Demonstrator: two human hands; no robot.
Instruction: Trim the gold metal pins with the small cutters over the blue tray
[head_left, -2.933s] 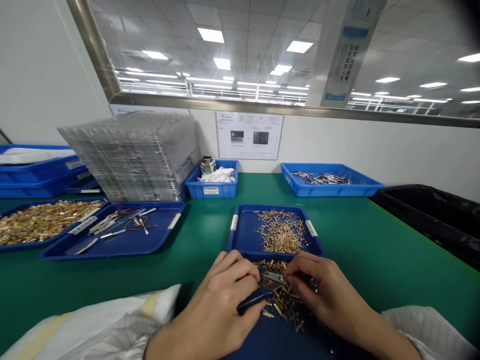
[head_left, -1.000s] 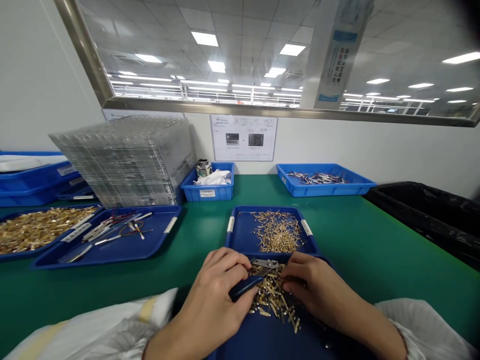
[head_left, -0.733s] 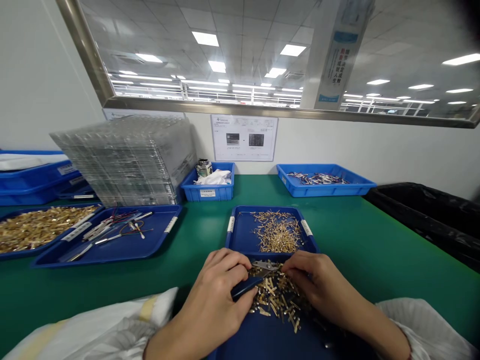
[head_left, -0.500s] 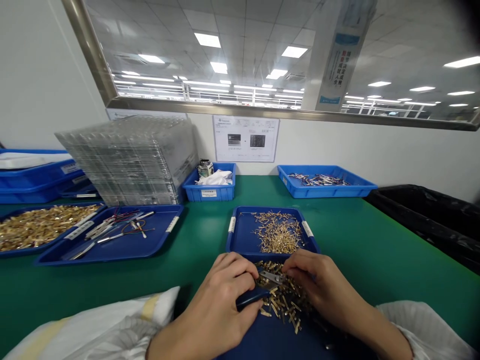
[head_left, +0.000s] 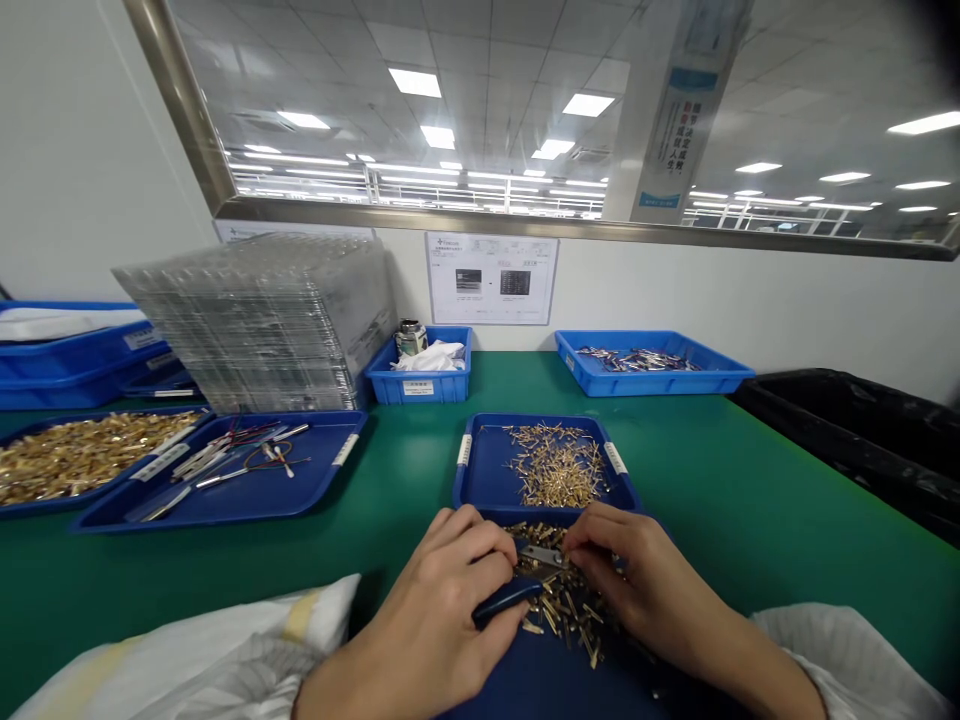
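Observation:
My left hand (head_left: 457, 595) is wrapped round blue-handled pliers (head_left: 508, 598), whose metal head points right. At the tip of the jaws, my right hand (head_left: 637, 570) pinches with thumb and forefinger; whatever sits between them is too small and covered to make out. Both hands are over the near dark blue tray (head_left: 517, 680), above a heap of small brass-coloured metal pieces (head_left: 566, 610). Just behind it, another blue tray (head_left: 487, 465) holds many thin gold pins (head_left: 562, 470).
To the left are a tray of wired parts (head_left: 247, 500), a tray of gold pieces (head_left: 90, 450) and stacked clear plastic trays (head_left: 255, 330). A small blue bin (head_left: 420, 385) and a blue tray (head_left: 652, 380) stand at the back. A black-lined bin (head_left: 862, 430) is at right.
The right fingertips have shifted very slightly at the pliers' jaws, and the pliers' head sits a touch lower. Everything else looks the same.

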